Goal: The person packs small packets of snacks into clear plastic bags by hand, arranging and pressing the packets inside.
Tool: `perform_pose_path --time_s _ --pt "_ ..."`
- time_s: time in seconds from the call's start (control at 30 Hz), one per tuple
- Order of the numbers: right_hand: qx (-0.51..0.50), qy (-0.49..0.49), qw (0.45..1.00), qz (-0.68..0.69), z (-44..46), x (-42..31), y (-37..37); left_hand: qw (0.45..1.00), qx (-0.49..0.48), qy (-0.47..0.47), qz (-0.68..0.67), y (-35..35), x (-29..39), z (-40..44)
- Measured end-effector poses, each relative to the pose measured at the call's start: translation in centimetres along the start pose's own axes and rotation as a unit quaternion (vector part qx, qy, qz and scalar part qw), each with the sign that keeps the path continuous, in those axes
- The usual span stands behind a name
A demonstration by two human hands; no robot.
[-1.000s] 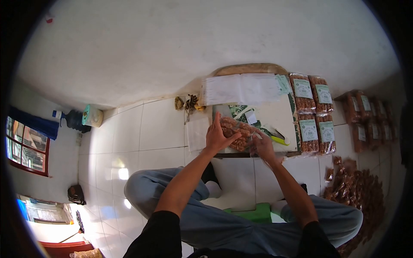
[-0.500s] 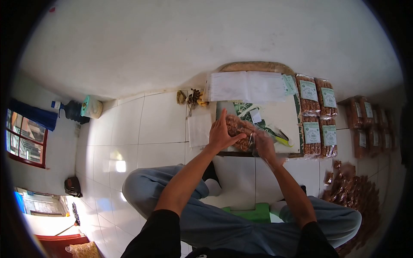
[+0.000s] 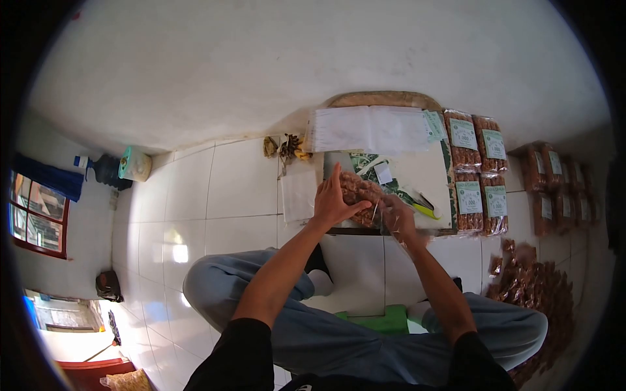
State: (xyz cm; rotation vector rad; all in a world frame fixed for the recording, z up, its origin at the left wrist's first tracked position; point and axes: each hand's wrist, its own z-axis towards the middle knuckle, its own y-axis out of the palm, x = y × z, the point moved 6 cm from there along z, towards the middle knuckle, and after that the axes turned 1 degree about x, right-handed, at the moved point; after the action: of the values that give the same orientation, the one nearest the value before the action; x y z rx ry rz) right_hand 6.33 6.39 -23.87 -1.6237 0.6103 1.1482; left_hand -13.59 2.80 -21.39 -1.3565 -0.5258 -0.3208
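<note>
A clear plastic bag filled with small brown packets (image 3: pixel 358 189) lies tilted on the low table. My left hand (image 3: pixel 331 201) holds its left side, fingers stretched along the edge and thumb across the near end. With closed fingers, my right hand (image 3: pixel 399 218) grips loose clear plastic at the bag's right end; this hand is slightly blurred and its fingertips are partly hidden. Just right of it lies a yellow-green handled cutting tool (image 3: pixel 425 207). A small white paper (image 3: pixel 383 173) rests on the green patterned tabletop beyond the bag.
Flat clear bags (image 3: pixel 372 129) and green labels (image 3: pixel 433 126) lie along the table's far side. Several labelled packs (image 3: pixel 469 197) stand at its right, more packs (image 3: pixel 554 186) beyond. Loose brown packets (image 3: pixel 531 293) are heaped on the floor. A green stool (image 3: pixel 385 320) is between my legs.
The view has shifted slightly. Both hands stay on the bag, and my right hand has moved a little at the bag's right end.
</note>
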Motion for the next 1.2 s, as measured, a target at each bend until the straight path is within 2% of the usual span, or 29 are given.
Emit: perform_pose_path --time_s 0.03,0.1,0.23,0.33,0.4,0.43,0.5,0.53,0.6,0.63,0.7,0.73,0.8,0.83,0.9,1.03,1.1,1.2 --pt "0.001 0.000 1.000 0.001 0.1 0.3 0.2 1.000 -0.001 0.001 0.000 0.0 0.0 0.0" --pt "0.067 -0.106 0.992 -0.035 0.2 -0.5 0.0 1.000 0.001 0.003 -0.002 -0.2 0.2 0.1" --pt "0.047 -0.068 0.996 -0.019 0.2 0.0 0.2 0.999 -0.039 -0.017 -0.012 0.0 -0.3 0.2" --pt "0.081 -0.122 0.985 -0.091 -0.2 0.4 0.0 0.999 0.004 0.020 -0.028 -0.3 -1.3 0.4" --pt "0.087 -0.093 0.991 -0.027 -0.7 1.0 -0.4 0.978 0.017 0.168 0.121 -1.0 0.2 -0.2" --pt "0.085 -0.093 0.992 -0.029 -0.8 0.9 -0.4 0.979 0.017 0.166 0.120 -1.4 0.6 -0.2" --pt "0.035 -0.021 0.998 0.044 -0.6 1.4 0.0 0.961 -0.065 0.254 0.085 -1.0 1.9 -0.7" --pt "0.033 -0.022 0.998 0.043 -0.4 1.8 0.3 0.962 -0.063 0.252 0.085 -0.9 1.8 -0.7" --pt "0.023 -0.088 0.996 0.008 -0.1 1.9 0.7 0.956 -0.053 0.268 0.107 -0.5 1.8 -0.7" --pt "0.020 -0.088 0.996 0.007 0.2 2.1 0.5 0.957 -0.053 0.266 0.107 -0.3 1.8 -0.6" --pt "0.017 -0.215 0.976 -0.023 0.2 0.6 0.3 0.957 -0.048 0.256 0.132 0.0 1.5 -0.5" --pt "0.016 -0.216 0.976 -0.023 0.3 0.3 0.3 0.957 -0.046 0.255 0.132 -0.1 1.3 -0.5" --pt "-0.015 -0.115 0.991 0.061 0.9 0.8 0.3 0.959 -0.047 0.254 0.121 -0.2 1.2 -0.3" --pt "-0.016 -0.116 0.991 0.059 0.7 -0.5 -0.3 0.959 -0.045 0.253 0.120 -0.3 1.2 -0.2" --pt "-0.101 0.104 0.988 0.056 0.4 0.0 -0.3 0.950 -0.048 0.271 0.148 -0.2 1.3 -0.4" --pt "-0.075 0.136 0.981 0.114 0.4 1.9 1.0 0.952 -0.052 0.267 0.143 0.0 1.3 -0.4" --pt "-0.018 0.020 0.999 0.046 1.1 2.6 1.2 0.952 -0.053 0.268 0.136 -0.1 1.4 -0.3" --pt "-0.023 0.070 0.993 0.091 2.4 6.0 3.1 0.960 -0.072 0.251 0.098 -0.2 1.4 0.0"
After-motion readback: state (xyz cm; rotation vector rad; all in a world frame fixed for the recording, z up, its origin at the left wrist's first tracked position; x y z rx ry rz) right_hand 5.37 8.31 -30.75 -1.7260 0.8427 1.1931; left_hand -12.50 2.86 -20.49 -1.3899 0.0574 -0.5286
